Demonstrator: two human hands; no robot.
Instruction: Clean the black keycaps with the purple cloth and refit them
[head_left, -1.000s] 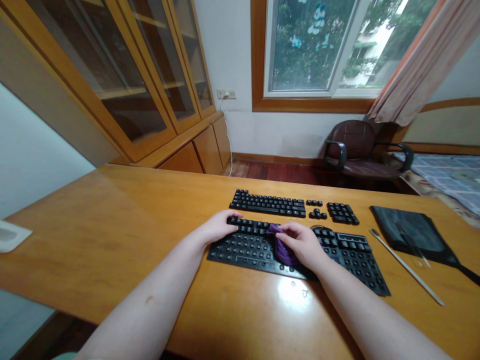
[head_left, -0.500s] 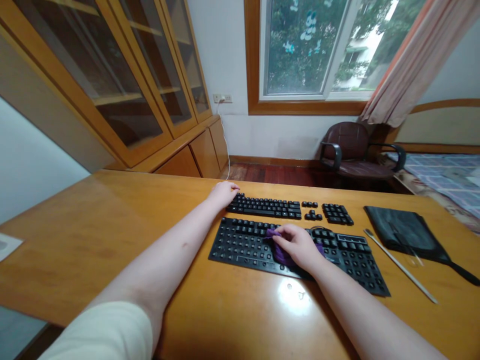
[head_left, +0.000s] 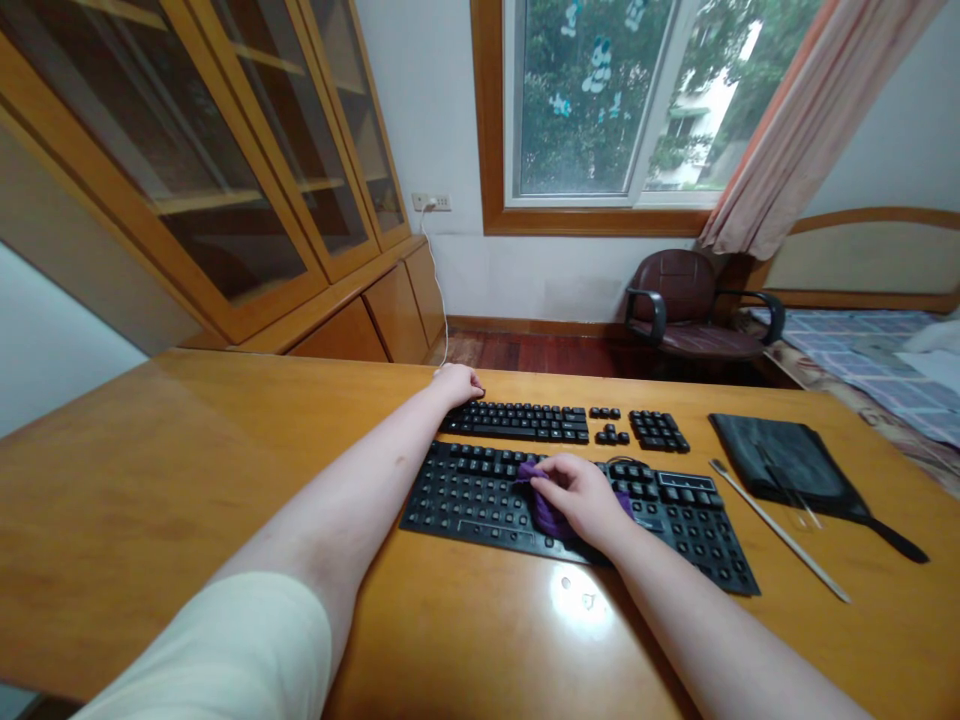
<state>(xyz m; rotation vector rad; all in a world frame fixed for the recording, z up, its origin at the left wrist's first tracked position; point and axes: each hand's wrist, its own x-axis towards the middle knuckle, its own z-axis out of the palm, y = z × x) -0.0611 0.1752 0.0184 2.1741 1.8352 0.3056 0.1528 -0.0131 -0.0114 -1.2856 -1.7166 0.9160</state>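
One bare left hand (head_left: 456, 384), thumb and fingers pinched on one small black plastic keycap (head_left: 481, 393); just to the right of and nearer than that pinch, one long block of loose black keycaps in rows (head_left: 517, 422), with smaller groups farther right; one bare right hand (head_left: 577, 490), gripping one bunched purple cloth (head_left: 551, 518); beneath that grip, one black rectangular keyboard (head_left: 465, 495), largely stripped of caps, flat on one glossy yellow-brown wooden desk (head_left: 225, 500); well to the right of the cloth grip, one slender white-handled brush (head_left: 787, 540), lying slantwise; beyond it, one flat black pouch with strap (head_left: 795, 465)
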